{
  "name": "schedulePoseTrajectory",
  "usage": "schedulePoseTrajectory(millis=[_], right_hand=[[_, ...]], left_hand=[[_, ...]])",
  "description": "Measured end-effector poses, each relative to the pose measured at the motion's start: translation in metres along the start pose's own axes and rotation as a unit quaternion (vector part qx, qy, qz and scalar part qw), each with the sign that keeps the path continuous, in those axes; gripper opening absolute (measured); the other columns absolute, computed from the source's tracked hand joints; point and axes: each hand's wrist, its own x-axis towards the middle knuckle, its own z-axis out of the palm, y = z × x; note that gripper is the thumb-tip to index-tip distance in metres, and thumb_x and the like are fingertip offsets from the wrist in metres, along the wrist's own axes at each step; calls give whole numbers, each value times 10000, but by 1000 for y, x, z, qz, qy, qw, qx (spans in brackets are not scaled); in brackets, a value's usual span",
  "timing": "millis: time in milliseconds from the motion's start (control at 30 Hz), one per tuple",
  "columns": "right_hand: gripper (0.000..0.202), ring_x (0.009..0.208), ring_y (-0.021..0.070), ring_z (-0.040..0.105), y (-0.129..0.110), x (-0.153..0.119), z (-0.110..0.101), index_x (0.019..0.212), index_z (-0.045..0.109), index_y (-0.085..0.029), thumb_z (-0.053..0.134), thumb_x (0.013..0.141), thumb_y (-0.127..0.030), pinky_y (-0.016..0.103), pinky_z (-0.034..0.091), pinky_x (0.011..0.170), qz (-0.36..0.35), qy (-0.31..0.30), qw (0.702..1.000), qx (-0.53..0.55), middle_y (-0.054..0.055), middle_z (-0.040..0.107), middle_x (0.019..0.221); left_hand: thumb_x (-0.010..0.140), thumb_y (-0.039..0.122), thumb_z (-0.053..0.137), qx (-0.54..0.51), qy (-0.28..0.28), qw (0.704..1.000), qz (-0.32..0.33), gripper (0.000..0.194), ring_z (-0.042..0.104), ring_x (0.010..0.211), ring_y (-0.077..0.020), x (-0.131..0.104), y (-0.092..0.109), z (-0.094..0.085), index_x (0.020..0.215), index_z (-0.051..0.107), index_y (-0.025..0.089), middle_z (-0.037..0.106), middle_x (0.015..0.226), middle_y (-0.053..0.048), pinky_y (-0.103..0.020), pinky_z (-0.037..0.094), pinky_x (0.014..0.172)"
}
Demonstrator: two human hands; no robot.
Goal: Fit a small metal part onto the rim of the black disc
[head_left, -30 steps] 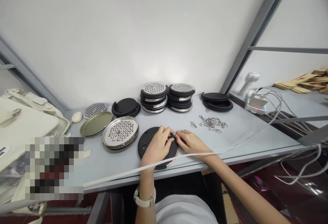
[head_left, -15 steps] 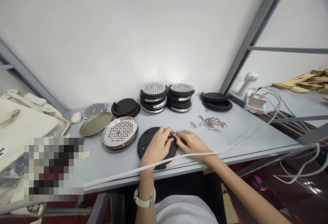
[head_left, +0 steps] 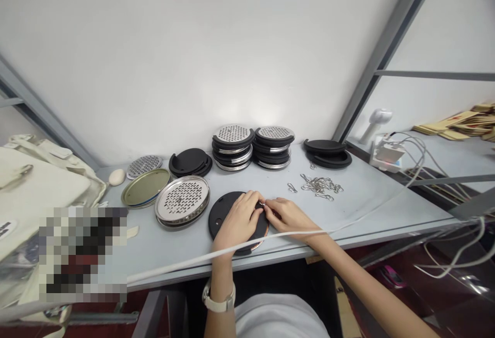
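Grip of the right hand [head_left: 288, 215]: thumb and forefinger pinched together on a small metal clip [head_left: 262, 204] at the far right rim of a round black disc [head_left: 223, 208]. That disc lies flat on the grey counter [head_left: 371, 201], close to the front edge, partly under the left hand [head_left: 238, 219]. The left hand is palm down across it, fingers bent, its fingertips and thumb drawn in beside the clip; I cannot tell whether they clasp the metal or only press next to it.

The left forearm, with a pale watch [head_left: 219, 305] at the wrist, rises almost straight from the bottom; the right forearm slants in from the lower right. A white cable [head_left: 174, 267] crosses in front of both. Beyond the right hand is a pile of metal clips [head_left: 319, 184]; left of the disc sits a perforated metal plate [head_left: 181, 199].
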Motion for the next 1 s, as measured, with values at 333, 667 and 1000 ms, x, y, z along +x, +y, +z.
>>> schedulePoseTrajectory(millis=[333, 667, 1000], right_hand=[[289, 672, 155, 561, 2, 0, 1, 871, 592, -155, 326, 950, -234, 255, 389, 666, 16, -12, 1000, -5, 63, 630, 751], [289, 671, 156, 568, 3, 2, 2, 864, 599, -157, 336, 948, -240, 252, 384, 656, 26, -11, 1000, 3, 64, 643, 755], [283, 618, 135, 512, 3, 0, 2, 725, 519, -179, 350, 942, -242, 242, 363, 621, 13, -5, 1000, 9, 21, 566, 675]], left_hand=[[871, 104, 399, -7, 0, 1000, 6, 212, 504, 985, -190, 0, 0, -1, 1005, 515, 220, 557, 1031, -44, -358, 416, 903], [863, 109, 419, -13, 14, 1000, -9, 239, 515, 988, -190, -1, -1, 0, 1048, 513, 227, 543, 1044, -47, -358, 424, 908], [856, 83, 432, -25, 18, 1000, -3, 376, 517, 993, -178, 1, -3, 1, 1186, 487, 255, 577, 1105, -17, -345, 415, 919]])
